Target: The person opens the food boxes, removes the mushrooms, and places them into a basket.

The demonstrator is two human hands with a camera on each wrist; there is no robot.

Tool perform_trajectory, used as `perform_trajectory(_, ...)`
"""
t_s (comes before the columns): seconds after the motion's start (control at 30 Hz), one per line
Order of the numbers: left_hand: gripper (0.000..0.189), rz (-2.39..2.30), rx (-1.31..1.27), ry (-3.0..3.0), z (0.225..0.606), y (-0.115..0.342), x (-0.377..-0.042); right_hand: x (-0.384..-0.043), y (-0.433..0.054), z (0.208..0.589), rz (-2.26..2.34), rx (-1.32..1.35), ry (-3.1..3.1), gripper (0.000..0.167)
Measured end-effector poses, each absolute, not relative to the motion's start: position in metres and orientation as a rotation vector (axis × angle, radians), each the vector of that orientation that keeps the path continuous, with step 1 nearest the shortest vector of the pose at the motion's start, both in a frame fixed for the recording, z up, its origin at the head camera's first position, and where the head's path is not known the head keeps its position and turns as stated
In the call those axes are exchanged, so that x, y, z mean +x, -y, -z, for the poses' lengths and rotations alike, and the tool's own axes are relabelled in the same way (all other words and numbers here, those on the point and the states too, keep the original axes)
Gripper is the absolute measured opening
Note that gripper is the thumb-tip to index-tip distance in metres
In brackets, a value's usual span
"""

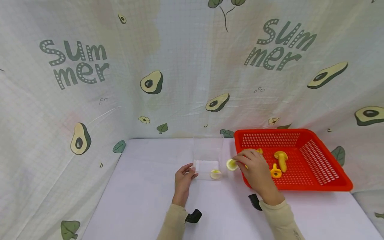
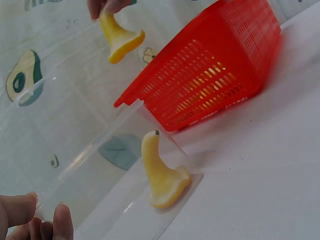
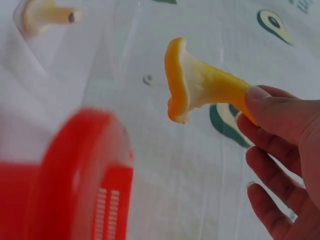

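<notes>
My right hand [image 1: 253, 170] pinches a yellow toy mushroom [image 3: 200, 82] by the end of its stem, cap pointing away from the fingers. The mushroom is in the air between the red basket and a clear plastic box [image 1: 207, 148]. With thumb and fingertips, my left hand [image 1: 182, 181] holds the left edge of this box. Inside the box, near its right front corner, another yellow mushroom [image 2: 162, 172] stands on its cap with the stem up. The held mushroom is apart from the box.
A red perforated basket [image 1: 324, 160] stands right of the box, its raised rim close to my right hand. Several yellow mushrooms [image 1: 282, 160] lie in it, partly hidden by that hand. Behind the white table [image 1: 144, 186] hangs a printed curtain [image 1: 180, 50].
</notes>
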State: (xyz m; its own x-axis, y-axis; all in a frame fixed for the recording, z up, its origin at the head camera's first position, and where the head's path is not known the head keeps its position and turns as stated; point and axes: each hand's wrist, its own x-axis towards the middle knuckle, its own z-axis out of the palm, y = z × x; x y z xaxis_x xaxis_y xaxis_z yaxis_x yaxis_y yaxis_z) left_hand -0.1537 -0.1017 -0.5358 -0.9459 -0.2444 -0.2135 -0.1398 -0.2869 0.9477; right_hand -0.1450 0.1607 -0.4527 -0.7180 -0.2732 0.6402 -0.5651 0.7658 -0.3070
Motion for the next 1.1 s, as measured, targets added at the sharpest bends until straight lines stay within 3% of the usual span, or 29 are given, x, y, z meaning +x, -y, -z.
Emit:
perform_trajectory(0.57,0.035,2.398,0.507,1.867,0.535,0.102,-0.153,-0.125,-0.242,0.462,-0.57,0.413,2.409,0.033)
perform_trajectory(1.1,0.034,2.388,0.521,1.888,0.536,0.103,-0.154,-0.124,-0.26,0.477,-0.593,0.267,2.568,0.026)
